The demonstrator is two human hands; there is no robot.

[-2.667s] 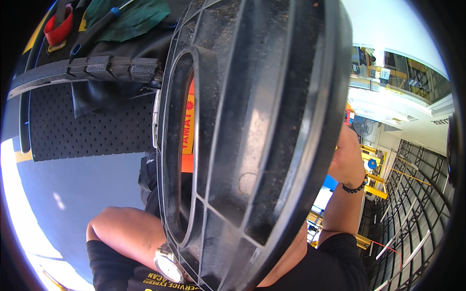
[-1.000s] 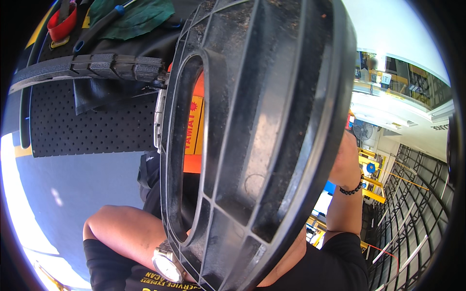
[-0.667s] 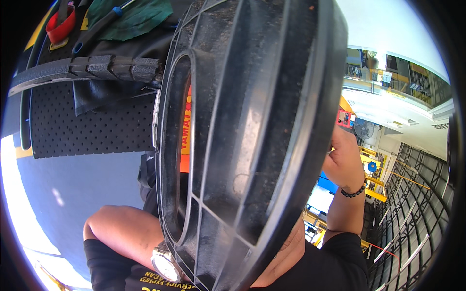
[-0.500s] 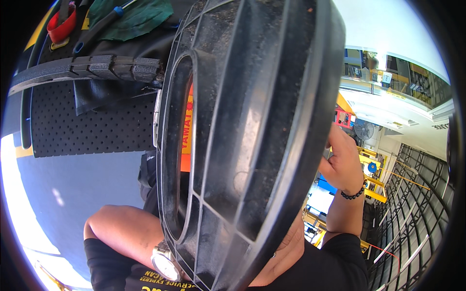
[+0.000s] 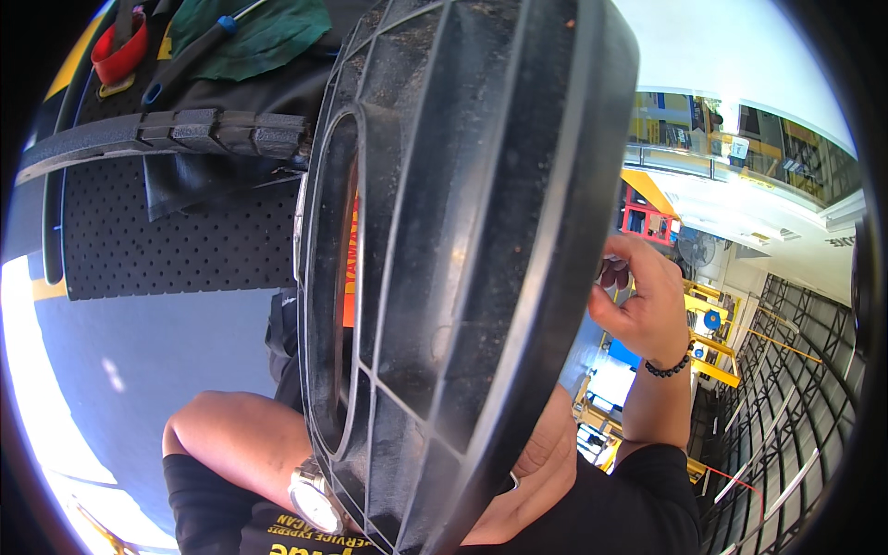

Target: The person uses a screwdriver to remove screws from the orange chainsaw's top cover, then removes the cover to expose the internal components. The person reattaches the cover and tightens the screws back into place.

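A large black plastic part [image 5: 462,240] with long ribs and an oval opening fills the middle, upright before me. My left hand is hidden behind its lower part; my forearm and silver watch [image 5: 313,499] show at lower left. My right hand [image 5: 647,310] is at the part's right edge, fingers curled toward the thumb; what they hold, if anything, is unclear. An orange object [image 5: 352,259] with red lettering shows through the opening. A thick black segmented strip [image 5: 213,131] runs leftward from behind the part.
A perforated black mat [image 5: 176,254] is at left, with a dark cloth, green rag [image 5: 259,46], screwdriver [image 5: 190,60] and red cup-shaped object [image 5: 118,57] above. Blue-grey floor [image 5: 129,342] shows below. Yellow metal stands [image 5: 712,356], a fan and roof trusses appear at right.
The black part's right edge has shifted left and the part looks slightly turned. More of my right hand now shows beside it, with fingers curled inward.
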